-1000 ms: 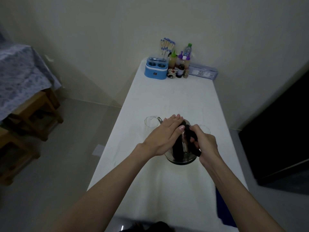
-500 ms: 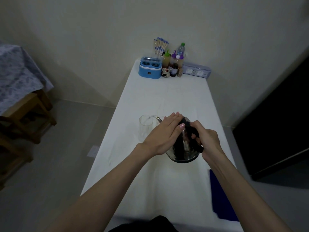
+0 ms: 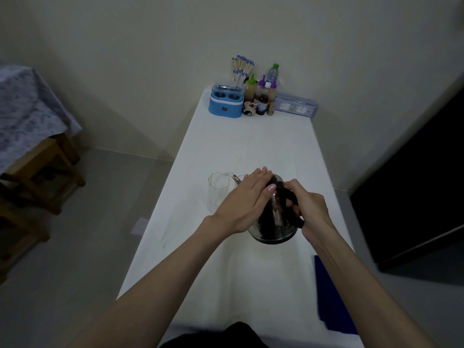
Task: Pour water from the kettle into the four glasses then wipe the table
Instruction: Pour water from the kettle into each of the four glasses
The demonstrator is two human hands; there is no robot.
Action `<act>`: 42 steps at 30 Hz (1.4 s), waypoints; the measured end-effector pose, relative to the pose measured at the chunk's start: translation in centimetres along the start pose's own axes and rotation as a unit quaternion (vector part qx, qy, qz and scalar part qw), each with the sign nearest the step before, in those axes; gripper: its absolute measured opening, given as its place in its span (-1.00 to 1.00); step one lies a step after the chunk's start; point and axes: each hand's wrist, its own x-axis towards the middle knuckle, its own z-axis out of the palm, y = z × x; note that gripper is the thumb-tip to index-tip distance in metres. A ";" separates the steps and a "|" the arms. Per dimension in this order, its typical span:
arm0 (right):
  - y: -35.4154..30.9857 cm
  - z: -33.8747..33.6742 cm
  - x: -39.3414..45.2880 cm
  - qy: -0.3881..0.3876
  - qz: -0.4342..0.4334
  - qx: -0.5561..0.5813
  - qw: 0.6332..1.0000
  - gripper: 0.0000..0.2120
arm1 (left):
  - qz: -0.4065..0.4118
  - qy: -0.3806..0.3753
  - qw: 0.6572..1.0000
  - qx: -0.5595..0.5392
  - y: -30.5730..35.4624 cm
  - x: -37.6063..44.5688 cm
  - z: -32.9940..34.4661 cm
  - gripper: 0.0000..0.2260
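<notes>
A steel kettle (image 3: pixel 275 228) with a black handle is tilted forward over the white table (image 3: pixel 251 146), its spout pointing at a clear glass (image 3: pixel 218 192) on the left. My right hand (image 3: pixel 307 205) is shut on the kettle's handle. My left hand (image 3: pixel 244 200) lies flat with fingers together on the kettle's lid. A second glass rim shows just behind my left hand; other glasses are hidden by my hands. A dark blue cloth (image 3: pixel 331 297) lies at the table's near right edge.
At the far end stand a blue container (image 3: pixel 226 102), several bottles (image 3: pixel 263 94), a bundle of blue-tipped sticks (image 3: pixel 241 69) and a clear box (image 3: pixel 296 105). A wooden stool (image 3: pixel 42 172) stands on the floor left; a dark cabinet (image 3: pixel 414 177) is right.
The view shifted slightly, so the blue cloth shows more fully. Both hands stay on the kettle, which holds nearly the same tilt toward the left glass.
</notes>
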 end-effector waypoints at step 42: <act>-0.6 -0.6 0.8 -0.011 0.003 -0.002 1.000 -0.76 | -0.005 0.013 1.000 0.001 0.3 0.7 0.7 -0.54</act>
